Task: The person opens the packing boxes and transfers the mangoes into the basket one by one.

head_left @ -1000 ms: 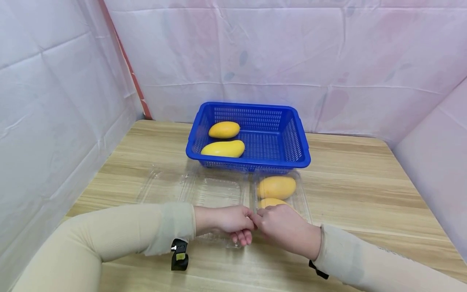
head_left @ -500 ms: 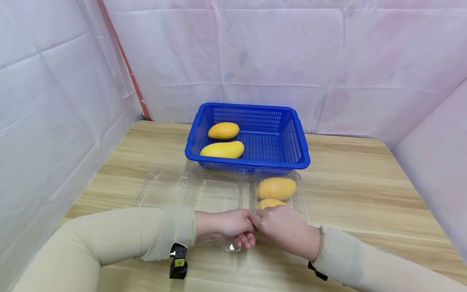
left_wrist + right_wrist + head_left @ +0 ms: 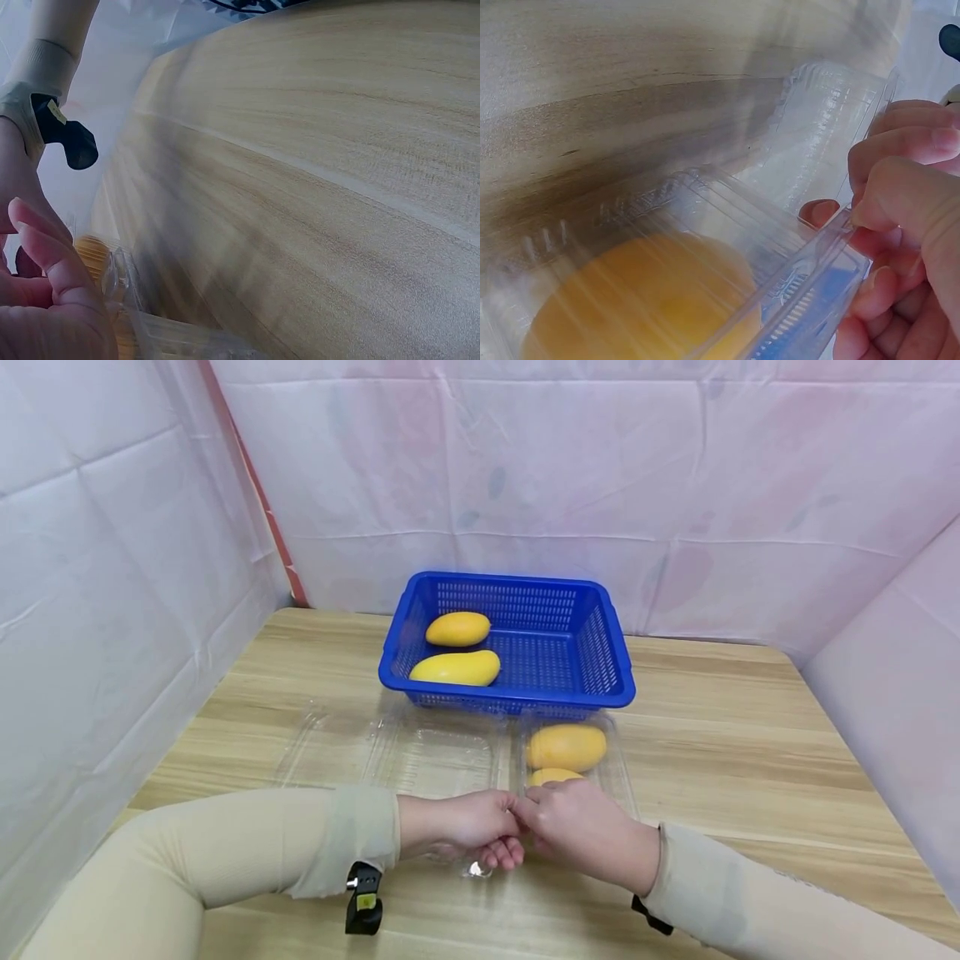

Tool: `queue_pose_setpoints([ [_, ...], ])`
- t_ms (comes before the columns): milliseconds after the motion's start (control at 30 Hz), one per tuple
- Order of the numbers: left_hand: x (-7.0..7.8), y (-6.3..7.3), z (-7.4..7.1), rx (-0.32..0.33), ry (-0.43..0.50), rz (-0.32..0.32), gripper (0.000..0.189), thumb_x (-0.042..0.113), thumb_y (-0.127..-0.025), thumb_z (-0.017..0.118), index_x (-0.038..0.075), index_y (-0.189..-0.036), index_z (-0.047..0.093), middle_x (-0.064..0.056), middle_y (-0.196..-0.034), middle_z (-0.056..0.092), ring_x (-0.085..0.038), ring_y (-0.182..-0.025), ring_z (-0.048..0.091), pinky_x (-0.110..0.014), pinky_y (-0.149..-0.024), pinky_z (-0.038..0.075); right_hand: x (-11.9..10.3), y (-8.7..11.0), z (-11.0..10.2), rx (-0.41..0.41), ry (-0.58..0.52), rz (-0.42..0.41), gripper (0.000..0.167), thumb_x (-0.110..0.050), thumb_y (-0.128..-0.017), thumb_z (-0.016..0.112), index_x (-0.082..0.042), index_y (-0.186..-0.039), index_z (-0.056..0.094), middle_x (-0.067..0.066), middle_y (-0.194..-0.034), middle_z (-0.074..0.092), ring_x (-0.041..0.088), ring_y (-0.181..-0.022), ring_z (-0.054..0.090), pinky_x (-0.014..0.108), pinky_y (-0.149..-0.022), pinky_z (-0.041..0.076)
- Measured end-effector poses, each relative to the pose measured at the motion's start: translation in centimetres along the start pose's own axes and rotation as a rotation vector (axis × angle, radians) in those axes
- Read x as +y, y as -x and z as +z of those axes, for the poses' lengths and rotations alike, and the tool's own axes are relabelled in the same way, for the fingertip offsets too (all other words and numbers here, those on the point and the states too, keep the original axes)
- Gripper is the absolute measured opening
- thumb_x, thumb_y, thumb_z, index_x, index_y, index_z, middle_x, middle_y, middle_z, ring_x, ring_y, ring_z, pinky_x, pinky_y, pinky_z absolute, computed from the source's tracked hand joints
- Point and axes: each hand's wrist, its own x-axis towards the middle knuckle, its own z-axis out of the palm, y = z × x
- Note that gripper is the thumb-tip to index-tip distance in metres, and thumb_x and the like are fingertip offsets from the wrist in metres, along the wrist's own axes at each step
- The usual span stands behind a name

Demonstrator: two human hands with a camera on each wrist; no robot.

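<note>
A clear plastic clamshell box [image 3: 621,774] stands in front of the blue basket, with yellow mangoes [image 3: 567,747] inside under its lid. My right hand [image 3: 594,828] covers its near end and pinches the rim between thumb and fingers. From the other side my left hand [image 3: 472,821] meets it, thumb and index finger pinching at the same edge, its other fingers curled loosely below. In the right wrist view a mango [image 3: 649,300] shows through the ribbed plastic, and the rim [image 3: 832,229] lies between the fingers. My left forearm passes over a second, opened clamshell box [image 3: 450,758].
The blue basket [image 3: 517,700] behind the boxes holds two mangoes, a rear one [image 3: 458,629] and a front one [image 3: 455,668]. The opened box's lid [image 3: 330,747] lies flat to the left. Cloth walls [image 3: 555,460] enclose the wooden table [image 3: 720,727].
Both hands stay at the rim of the filled box. The left hand's lower fingers have shifted slightly to the right; the mangoes and basket stand as before.
</note>
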Motion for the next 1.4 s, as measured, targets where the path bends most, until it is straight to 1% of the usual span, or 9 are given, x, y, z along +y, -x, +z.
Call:
queue_pose_setpoints([
  [100, -0.11, -0.02, -0.08, -0.001, 0.0, 0.003, 0.019, -0.002, -0.093, 0.039, 0.002, -0.105, 0.052, -0.004, -0.058, 0.053, -0.005, -0.042, 0.046, -0.013, -0.037, 0.038, -0.04, -0.03, -0.06, 0.009, 0.0, 0.002, 0.024, -0.006, -0.056, 0.07, -0.013, -0.077, 0.06, -0.009, -0.055, 0.043, 0.005, -0.047, 0.037, 0.017, -0.041, 0.028],
  [233, -0.16, 0.04, -0.18, -0.002, 0.013, 0.011, 0.018, -0.001, -0.094, 0.039, 0.002, -0.107, 0.051, -0.005, -0.059, 0.054, -0.005, -0.043, 0.047, -0.013, -0.038, 0.038, 0.01, -0.04, -0.09, 0.022, -0.013, 0.004, 0.026, -0.007, -0.057, 0.07, -0.012, -0.081, 0.064, -0.008, -0.056, 0.046, 0.005, -0.047, 0.039, 0.016, -0.042, 0.03],
  [300, -0.15, 0.08, -0.18, -0.006, 0.025, 0.019, 0.016, 0.001, -0.095, 0.04, 0.002, -0.107, 0.05, -0.005, -0.06, 0.054, -0.005, -0.043, 0.047, -0.013, -0.039, 0.039, 0.04, -0.02, -0.18, 0.033, -0.017, 0.007, 0.023, -0.006, -0.056, 0.07, -0.012, -0.077, 0.063, -0.008, -0.056, 0.046, 0.004, -0.046, 0.037, 0.015, -0.042, 0.03],
  [367, -0.14, 0.1, -0.18, -0.006, 0.041, 0.032, 0.013, 0.003, -0.096, 0.041, 0.003, -0.106, 0.049, -0.004, -0.06, 0.054, -0.005, -0.044, 0.047, -0.013, -0.039, 0.039, 0.08, 0.0, -0.3, 0.043, -0.019, 0.012, 0.02, -0.006, -0.055, 0.07, -0.013, -0.071, 0.058, -0.009, -0.055, 0.043, 0.004, -0.046, 0.035, 0.015, -0.041, 0.029],
  [467, -0.18, 0.14, -0.18, -0.001, 0.066, 0.044, 0.01, 0.005, -0.097, 0.042, 0.003, -0.104, 0.048, -0.004, -0.06, 0.054, -0.005, -0.044, 0.048, -0.013, -0.04, 0.04, 0.13, -0.01, -0.45, 0.055, -0.021, 0.021, 0.023, -0.005, -0.055, 0.068, -0.015, -0.063, 0.048, -0.009, -0.054, 0.039, 0.004, -0.046, 0.032, 0.015, -0.041, 0.026],
  [767, -0.54, 0.19, -0.1, 0.004, 0.117, 0.056, 0.007, 0.003, -0.097, 0.04, 0.002, -0.097, 0.047, -0.005, -0.06, 0.053, -0.006, -0.044, 0.048, -0.014, -0.04, 0.041, 0.0, -0.09, -0.54, 0.054, -0.032, 0.03, 0.025, -0.005, -0.057, 0.067, -0.016, -0.06, 0.045, -0.01, -0.054, 0.037, 0.004, -0.046, 0.032, 0.015, -0.041, 0.025],
  [967, -0.27, 0.25, 0.19, 0.004, 0.077, 0.038, 0.008, 0.004, -0.097, 0.039, 0.002, -0.1, 0.047, -0.005, -0.06, 0.053, -0.007, -0.044, 0.048, -0.014, -0.039, 0.04, -0.15, 0.0, -0.51, 0.068, -0.027, 0.03, 0.026, -0.005, -0.057, 0.068, -0.016, -0.061, 0.045, -0.009, -0.054, 0.038, 0.005, -0.046, 0.032, 0.016, -0.041, 0.026],
  [1200, -0.08, 0.14, 0.35, -0.01, 0.033, 0.004, 0.013, 0.007, -0.097, 0.039, 0.002, -0.103, 0.049, -0.004, -0.059, 0.053, -0.007, -0.043, 0.049, -0.014, -0.038, 0.04, -0.25, 0.02, -0.26, 0.016, -0.055, 0.048, 0.025, -0.007, -0.058, 0.071, -0.017, -0.064, 0.049, -0.011, -0.055, 0.041, 0.005, -0.046, 0.035, 0.017, -0.04, 0.027],
  [1400, -0.12, -0.03, 0.36, 0.01, 0.018, -0.02, 0.017, 0.004, -0.095, 0.037, 0.004, -0.104, 0.052, -0.005, -0.058, 0.052, -0.008, -0.042, 0.05, -0.014, -0.038, 0.039, -0.25, -0.19, -0.28, 0.065, -0.038, 0.03, 0.022, -0.006, -0.057, 0.069, -0.016, -0.065, 0.051, -0.009, -0.055, 0.044, 0.005, -0.046, 0.038, 0.017, -0.039, 0.028],
])
